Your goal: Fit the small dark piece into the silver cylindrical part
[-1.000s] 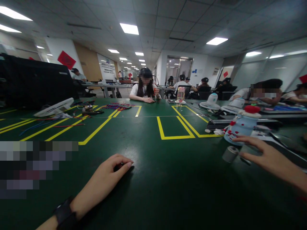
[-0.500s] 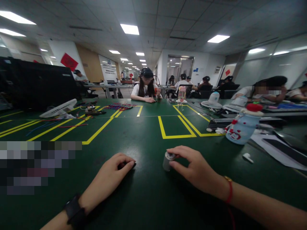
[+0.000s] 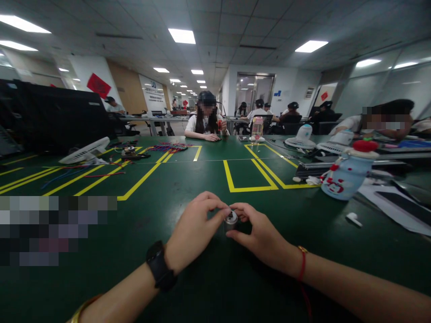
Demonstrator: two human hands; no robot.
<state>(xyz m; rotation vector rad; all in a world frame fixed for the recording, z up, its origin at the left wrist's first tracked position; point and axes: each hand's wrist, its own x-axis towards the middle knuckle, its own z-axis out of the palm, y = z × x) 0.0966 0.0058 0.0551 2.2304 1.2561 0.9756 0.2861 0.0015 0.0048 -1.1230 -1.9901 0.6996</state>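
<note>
Fingers of left hand (image 3: 193, 229) and right hand (image 3: 261, 235) pinch silver cylinder (image 3: 230, 220); bare green table (image 3: 208, 179) surrounds.

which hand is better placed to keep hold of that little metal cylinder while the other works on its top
Probably the right hand: its fingers wrap the small metal cylinder from the side, while the left hand pinches at its top rim.

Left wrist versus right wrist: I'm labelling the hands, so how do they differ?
The left hand has a black watch on its wrist; the right hand has a thin red string bracelet. The left reaches in from lower left, the right from lower right. Both pinch the small metal cylinder.
</note>
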